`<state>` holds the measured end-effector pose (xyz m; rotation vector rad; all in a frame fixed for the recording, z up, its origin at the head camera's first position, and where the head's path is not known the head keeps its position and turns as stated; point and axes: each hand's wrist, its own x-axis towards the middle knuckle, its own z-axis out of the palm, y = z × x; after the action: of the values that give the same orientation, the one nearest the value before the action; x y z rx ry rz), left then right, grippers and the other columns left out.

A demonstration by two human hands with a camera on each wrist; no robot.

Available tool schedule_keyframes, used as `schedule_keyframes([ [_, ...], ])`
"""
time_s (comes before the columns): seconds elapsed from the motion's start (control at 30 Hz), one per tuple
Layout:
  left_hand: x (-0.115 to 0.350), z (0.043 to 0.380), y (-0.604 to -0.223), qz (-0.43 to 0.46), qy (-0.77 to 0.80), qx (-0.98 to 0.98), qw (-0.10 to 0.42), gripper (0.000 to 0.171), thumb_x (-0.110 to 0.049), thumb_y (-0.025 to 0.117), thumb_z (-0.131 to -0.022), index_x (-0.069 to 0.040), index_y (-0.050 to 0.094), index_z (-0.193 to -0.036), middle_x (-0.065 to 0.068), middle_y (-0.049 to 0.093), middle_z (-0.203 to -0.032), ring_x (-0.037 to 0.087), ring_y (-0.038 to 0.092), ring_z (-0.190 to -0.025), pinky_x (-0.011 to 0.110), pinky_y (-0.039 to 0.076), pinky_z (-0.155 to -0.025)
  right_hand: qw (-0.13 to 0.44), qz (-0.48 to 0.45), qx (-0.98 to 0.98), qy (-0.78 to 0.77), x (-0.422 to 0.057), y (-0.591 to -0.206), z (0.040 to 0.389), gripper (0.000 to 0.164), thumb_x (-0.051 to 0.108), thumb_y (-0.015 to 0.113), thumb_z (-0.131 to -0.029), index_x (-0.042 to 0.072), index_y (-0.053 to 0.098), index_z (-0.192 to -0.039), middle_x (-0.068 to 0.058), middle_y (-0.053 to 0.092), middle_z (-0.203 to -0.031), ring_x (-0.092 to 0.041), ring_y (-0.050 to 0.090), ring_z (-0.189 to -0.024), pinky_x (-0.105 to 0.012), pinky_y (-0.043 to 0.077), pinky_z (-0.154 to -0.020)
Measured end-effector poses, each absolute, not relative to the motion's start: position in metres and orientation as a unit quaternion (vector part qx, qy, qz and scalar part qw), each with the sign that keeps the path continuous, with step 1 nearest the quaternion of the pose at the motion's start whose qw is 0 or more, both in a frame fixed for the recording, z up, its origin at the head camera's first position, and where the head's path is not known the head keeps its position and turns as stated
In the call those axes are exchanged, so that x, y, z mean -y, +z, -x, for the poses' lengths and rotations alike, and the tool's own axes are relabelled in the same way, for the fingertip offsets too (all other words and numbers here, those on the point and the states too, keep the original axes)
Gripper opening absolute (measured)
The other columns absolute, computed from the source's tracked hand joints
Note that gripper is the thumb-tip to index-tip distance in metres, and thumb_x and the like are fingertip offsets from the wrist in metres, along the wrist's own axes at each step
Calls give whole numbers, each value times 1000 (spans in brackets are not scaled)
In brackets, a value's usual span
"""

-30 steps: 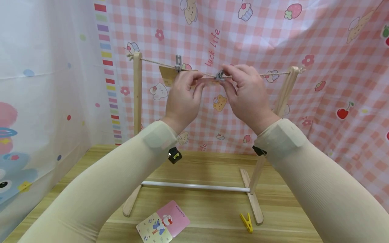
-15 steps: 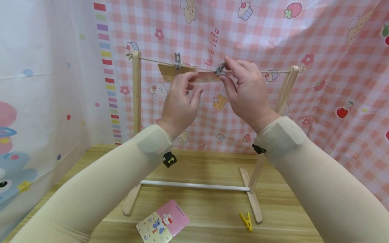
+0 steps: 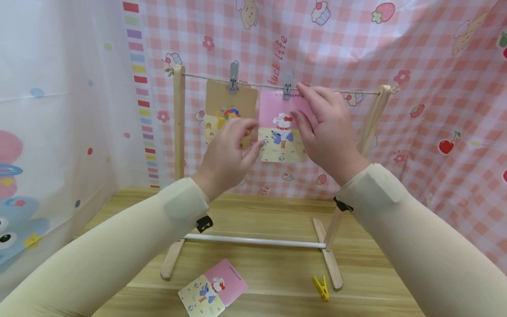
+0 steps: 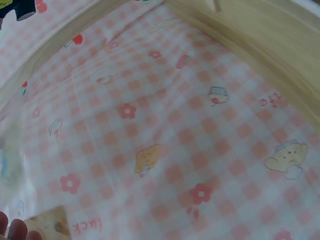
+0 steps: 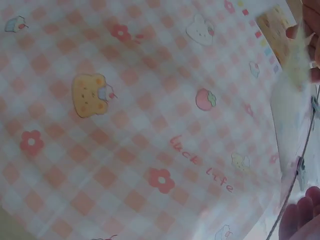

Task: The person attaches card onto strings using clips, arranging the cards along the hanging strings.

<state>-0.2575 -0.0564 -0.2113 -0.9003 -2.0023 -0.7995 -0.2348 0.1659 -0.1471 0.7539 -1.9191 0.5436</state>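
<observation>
Hanging from the thin string, a pink and yellow bunny card faces me on the head camera, with a grey clip at its top edge. I see the right hand by the right side of this card. Its thumb is in front of the pink part, its pointing finger is up near the string, and there is a gap between them. I cannot tell if the hand touches the card. The left hand holds nothing. Its thumb and fingers bend a little and are apart, and it hides some of the brown and yellow card that hangs just left of the bunny card. I see one more clip, the other grey clip, on top of it. The string goes from the left post to the right post, both wood, and a white rod runs low between them. On the wooden table I see a third card, pink and yellow with a bunny too, and a yellow clothespin near the right wooden foot. Behind it all I see a pink checked cloth with cakes and flowers. My left wrist camera mostly shows that cloth, with fingertips in one corner.
</observation>
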Motion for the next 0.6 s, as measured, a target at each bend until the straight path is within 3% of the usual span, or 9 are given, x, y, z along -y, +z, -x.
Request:
schedule_keyframes([
  [0.27, 76, 248, -237, 393, -237, 799, 389, 42, -22, 70, -100, -1, 61, -135, 14, 66, -131, 31, 60, -126, 47, 48, -113, 500, -356, 770, 175, -189, -188, 220, 37, 12, 73, -99, -7, 67, -130, -27, 68, -124, -44, 58, -107, -52, 45, -93],
  [0.43, 88, 245, -258, 395, -194, 833, 335, 52, -32, 70, -100, -4, 58, -142, 13, 65, -138, 31, 61, -130, 48, 49, -114, 469, -354, 792, 165, -206, -220, 214, 35, 10, 78, -94, -5, 71, -124, -24, 70, -121, -43, 61, -110, -53, 50, -94],
  [0.6, 96, 239, -282, 402, -138, 874, 237, 65, -45, 71, -99, -8, 54, -150, 12, 60, -149, 31, 59, -137, 48, 49, -116, 394, -341, 841, 145, -225, -258, 212, 34, 9, 82, -91, 0, 73, -122, -16, 73, -114, -35, 65, -105, -49, 58, -85],
])
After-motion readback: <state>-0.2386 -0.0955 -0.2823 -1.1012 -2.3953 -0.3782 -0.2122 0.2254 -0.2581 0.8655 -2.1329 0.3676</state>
